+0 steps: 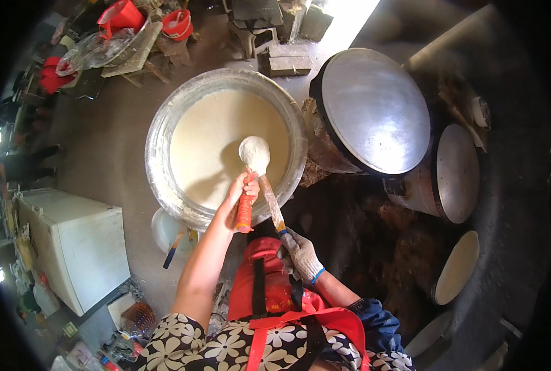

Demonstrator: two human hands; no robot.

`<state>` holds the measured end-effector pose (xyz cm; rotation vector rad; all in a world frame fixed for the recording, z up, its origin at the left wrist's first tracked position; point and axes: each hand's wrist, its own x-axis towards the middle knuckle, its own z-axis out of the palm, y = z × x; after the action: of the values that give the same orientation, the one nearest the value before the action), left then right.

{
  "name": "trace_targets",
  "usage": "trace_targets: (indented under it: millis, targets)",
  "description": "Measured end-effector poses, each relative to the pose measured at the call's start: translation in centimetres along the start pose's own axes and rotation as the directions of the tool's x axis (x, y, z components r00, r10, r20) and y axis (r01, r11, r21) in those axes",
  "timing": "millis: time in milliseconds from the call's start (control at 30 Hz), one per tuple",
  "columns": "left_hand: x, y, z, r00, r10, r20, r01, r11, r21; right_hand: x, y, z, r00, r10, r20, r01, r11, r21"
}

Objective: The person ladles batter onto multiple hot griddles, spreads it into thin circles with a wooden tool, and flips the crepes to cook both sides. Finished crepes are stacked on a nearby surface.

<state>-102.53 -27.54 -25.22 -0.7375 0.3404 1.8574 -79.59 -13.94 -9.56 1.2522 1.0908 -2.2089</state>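
Note:
My bare left hand point(241, 188) is closed on an orange-red handle point(244, 216) above the large metal pot point(156, 145) of pale, creamy batter point(198, 133). My right hand point(297, 253), in a knitted glove with a blue cuff, is closed on a long, batter-smeared handle point(270, 204) that slants up over the pot's near rim. Where both handles meet, a rounded tool head point(254, 151) is thickly coated with batter, held above the batter's surface; I cannot tell exactly how the two tools touch.
Round metal griddles point(371, 105) on drum stoves stand right, with more round plates point(455, 269) lower right. A white chest appliance point(77, 241) is at left, beside a pale basin point(173, 226) with a tool across it. Red buckets point(176, 25) and stools sit at the back.

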Motion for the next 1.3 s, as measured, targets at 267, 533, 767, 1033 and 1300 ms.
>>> trace_targets:
  millis: [267, 533, 767, 1033, 1300]
  targets:
    - [-10.8, -3.8, 15.8, 0.930, 0.163, 0.329, -0.092, 0.971, -0.221, -9.0, -6.3, -1.2, 0.950, -0.192, 0.245, 0.222, 0.970, -0.101]
    - [-23.6, -5.2, 29.3, 0.737, 0.487, 0.469, -0.675, 0.578, 0.459, -14.0, -13.1, -1.2, 0.555, -0.700, 0.448, 0.827, 0.410, -0.384]
    - [-32.9, -5.1, 38.2, 0.533, 0.640, 0.554, -0.782, 0.121, 0.612, -20.0, -20.8, 1.5, 0.129, -0.839, 0.528, 0.704, -0.297, -0.645]
    - [-26.5, 0.8, 27.4, 0.934, 0.157, 0.321, -0.305, 0.819, 0.486, -13.2, -16.3, -1.0, 0.379, -0.784, 0.491, 0.306, -0.395, -0.866]
    - [-24.6, -0.3, 26.7, 0.892, 0.007, 0.452, -0.230, 0.868, 0.440, -13.8, -14.4, -4.1, 0.447, -0.847, 0.287, 0.110, -0.267, -0.957]
